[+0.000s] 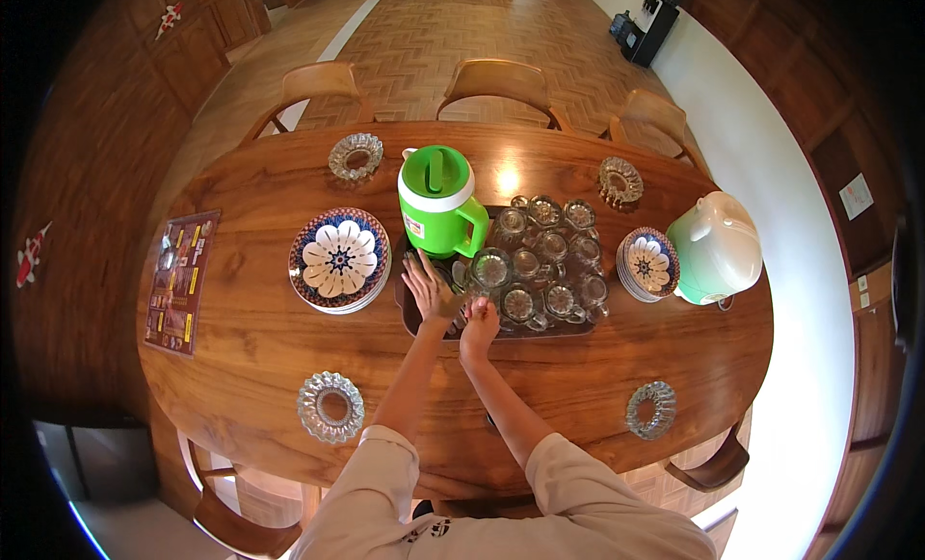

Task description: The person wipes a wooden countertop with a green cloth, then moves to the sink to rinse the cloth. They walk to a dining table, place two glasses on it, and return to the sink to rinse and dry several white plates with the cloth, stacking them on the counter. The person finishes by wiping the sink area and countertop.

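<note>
A dark serving tray point(556, 332) carries several upturned glass mugs point(553, 246) and, at its back left, a green plastic jug point(438, 206) with a white rim and green lid. My left hand point(428, 289), its fingers spread, is over the tray's left part, just in front of the jug. Close beside it, my right hand point(480, 325) is curled at the front mugs, next to a glass mug point(492, 269); whether its fingers grip a handle cannot be told. Left of the tray stands a stack of patterned plates point(340, 259), and to its right a stack of smaller patterned bowls point(648, 264).
Glass ashtrays stand at the back left point(355, 156), back right point(621, 180), front left point(330, 407) and front right point(651, 410). A rice cooker or dispenser point(715, 249) is at the right; a printed menu point(181, 282) lies left. Wooden chairs point(498, 83) surround the table.
</note>
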A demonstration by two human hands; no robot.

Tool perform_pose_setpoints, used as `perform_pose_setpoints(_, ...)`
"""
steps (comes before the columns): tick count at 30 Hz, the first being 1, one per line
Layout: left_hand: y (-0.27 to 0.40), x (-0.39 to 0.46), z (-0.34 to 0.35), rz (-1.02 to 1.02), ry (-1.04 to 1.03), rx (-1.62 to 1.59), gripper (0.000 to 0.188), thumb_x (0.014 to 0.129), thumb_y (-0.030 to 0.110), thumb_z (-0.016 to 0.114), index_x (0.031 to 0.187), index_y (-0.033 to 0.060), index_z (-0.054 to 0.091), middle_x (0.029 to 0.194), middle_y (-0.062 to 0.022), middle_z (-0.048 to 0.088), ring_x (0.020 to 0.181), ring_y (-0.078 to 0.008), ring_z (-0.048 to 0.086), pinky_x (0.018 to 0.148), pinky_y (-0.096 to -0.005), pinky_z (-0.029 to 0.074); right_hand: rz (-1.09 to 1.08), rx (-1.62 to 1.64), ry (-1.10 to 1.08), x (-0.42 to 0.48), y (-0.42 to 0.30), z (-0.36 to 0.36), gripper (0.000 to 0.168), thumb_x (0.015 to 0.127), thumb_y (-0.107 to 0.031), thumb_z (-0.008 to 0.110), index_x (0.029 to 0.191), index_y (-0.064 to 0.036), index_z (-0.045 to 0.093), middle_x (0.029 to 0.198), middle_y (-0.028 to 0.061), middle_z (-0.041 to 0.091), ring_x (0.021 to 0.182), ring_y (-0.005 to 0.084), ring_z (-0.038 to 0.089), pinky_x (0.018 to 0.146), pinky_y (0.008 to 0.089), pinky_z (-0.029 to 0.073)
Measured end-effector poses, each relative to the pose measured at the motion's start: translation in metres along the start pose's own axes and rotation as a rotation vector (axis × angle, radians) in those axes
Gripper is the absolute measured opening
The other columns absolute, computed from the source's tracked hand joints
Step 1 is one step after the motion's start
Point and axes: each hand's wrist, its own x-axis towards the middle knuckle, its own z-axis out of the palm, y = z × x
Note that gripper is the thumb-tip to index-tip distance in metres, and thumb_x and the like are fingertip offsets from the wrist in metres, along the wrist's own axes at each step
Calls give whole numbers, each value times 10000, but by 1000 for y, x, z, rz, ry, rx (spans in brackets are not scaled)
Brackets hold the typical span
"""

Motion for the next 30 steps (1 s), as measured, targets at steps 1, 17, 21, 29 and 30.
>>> perform_pose_setpoints(1, 0, 0, 2, 13, -14, -1, 1372, 569, 513, 835, 1487, -24, -32, 1497, -320, 91, 1427, -439, 68, 1157, -547, 80, 7, 36, -7, 1, 0, -1, 247, 1013, -111, 451, 778, -37, 436, 747, -1, 365, 675, 135, 333, 661, 269, 387)
perform_pose_setpoints(17, -9, -20, 3, -46, -100, 151, 1093, 789, 512, 648, 1488, -53, 26, 1552, -251, 51, 1453, -388, -2, 1177, -485, 40, -122, -144, 117, 16, 33, 4, 274, 1007, -94, 434, 747, -9, 440, 698, 25, 443, 620, 124, 387, 582, 279, 393)
perform_pose_setpoints(21, -12, -20, 7, -42, -83, 144, 1034, 802, 470, 634, 1487, -56, 66, 1552, -248, 71, 1454, -384, 14, 1179, -478, 44, -145, -74, 130, 19, 43, 5, 282, 1004, -136, 461, 776, 27, 497, 673, 61, 501, 602, 141, 449, 616, 294, 445)
perform_pose_setpoints(29, -12, -20, 12, 14, 10, 129, 997, 800, 443, 634, 1477, -64, 106, 1537, -252, 117, 1445, -403, 52, 1174, -499, 68, -157, -309, 139, 23, 32, 3, 204, 987, -197, 534, 942, 1, 551, 811, 75, 593, 710, 131, 548, 675, 283, 474)
perform_pose_setpoints(30, -10, -22, 10, 15, 11, 120, 997, 799, 444, 634, 1476, -66, 108, 1536, -250, 121, 1444, -408, 54, 1172, -503, 71, -212, -357, 143, 21, 35, -1, 185, 973, -181, 553, 1003, 1, 558, 842, 90, 611, 709, 142, 559, 684, 287, 478)
